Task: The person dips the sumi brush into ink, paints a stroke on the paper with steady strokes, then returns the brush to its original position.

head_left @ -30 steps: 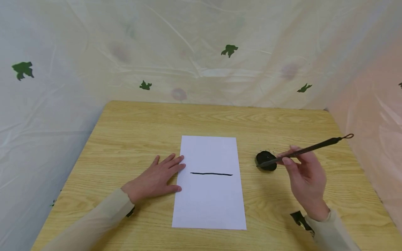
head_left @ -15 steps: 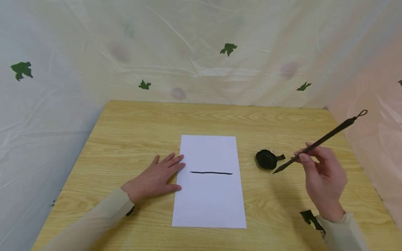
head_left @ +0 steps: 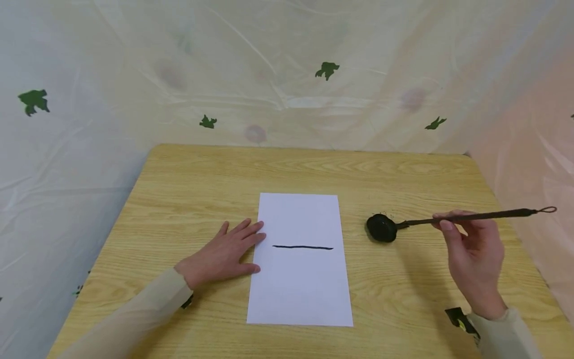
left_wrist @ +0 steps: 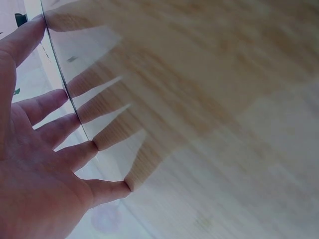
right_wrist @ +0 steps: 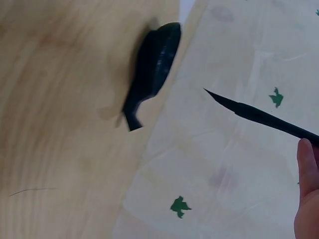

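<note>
My left hand (head_left: 219, 257) rests with spread fingers on the wooden table, fingertips on the left edge of a white sheet of paper (head_left: 298, 294). One thin black line (head_left: 302, 247) runs across the sheet's middle. My right hand (head_left: 476, 254) pinches a dark calligraphy brush (head_left: 498, 215) with a hanging loop at its end. In the head view the brush lies nearly level, its tip overlapping the short handle of a black ink dish (head_left: 381, 229). The right wrist view shows the brush's pointed tip (right_wrist: 212, 93) in the air, apart from the dish (right_wrist: 154, 64).
The wooden table (head_left: 197, 179) carries small dark specks behind the dish. Pale plastic sheeting (head_left: 269, 65) with green bird-shaped patches (head_left: 328, 70) stands around the back and sides. A dark band (head_left: 462, 321) shows at the right sleeve.
My right hand has drawn the brush from over the ink dish to the right. The brush first tilted steeply, then swung down to nearly level. The left hand and paper stay put.
</note>
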`<state>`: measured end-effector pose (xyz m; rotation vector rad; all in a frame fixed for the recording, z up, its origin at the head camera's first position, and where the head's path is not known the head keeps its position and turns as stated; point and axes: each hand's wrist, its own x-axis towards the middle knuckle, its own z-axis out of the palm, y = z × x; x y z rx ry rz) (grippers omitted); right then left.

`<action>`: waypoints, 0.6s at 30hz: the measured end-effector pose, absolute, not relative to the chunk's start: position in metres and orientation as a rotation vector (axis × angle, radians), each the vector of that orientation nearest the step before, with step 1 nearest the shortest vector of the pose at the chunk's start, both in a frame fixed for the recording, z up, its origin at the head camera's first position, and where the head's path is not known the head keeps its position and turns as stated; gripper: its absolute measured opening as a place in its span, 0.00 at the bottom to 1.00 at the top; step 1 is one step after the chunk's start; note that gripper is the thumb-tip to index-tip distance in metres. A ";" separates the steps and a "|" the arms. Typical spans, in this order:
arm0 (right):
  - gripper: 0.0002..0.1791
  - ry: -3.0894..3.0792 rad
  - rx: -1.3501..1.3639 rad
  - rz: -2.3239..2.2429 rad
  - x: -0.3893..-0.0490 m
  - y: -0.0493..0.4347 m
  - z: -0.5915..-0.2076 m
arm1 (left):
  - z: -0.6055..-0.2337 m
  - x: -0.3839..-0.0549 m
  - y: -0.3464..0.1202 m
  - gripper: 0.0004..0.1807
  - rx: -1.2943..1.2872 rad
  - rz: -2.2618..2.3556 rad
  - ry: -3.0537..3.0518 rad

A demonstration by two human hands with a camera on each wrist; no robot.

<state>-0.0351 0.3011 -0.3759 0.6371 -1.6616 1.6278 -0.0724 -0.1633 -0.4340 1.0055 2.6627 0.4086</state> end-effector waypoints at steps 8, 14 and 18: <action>0.11 -1.985 0.462 1.293 -0.031 0.322 -0.396 | -0.435 -0.074 -0.162 0.43 1.004 0.405 2.664; 0.11 -1.964 0.524 1.262 -0.027 0.323 -0.398 | -0.437 -0.074 -0.162 0.43 0.996 0.423 2.670; 0.16 -1.968 0.573 1.176 -0.023 0.321 -0.396 | -0.438 -0.074 -0.162 0.43 0.992 0.420 2.671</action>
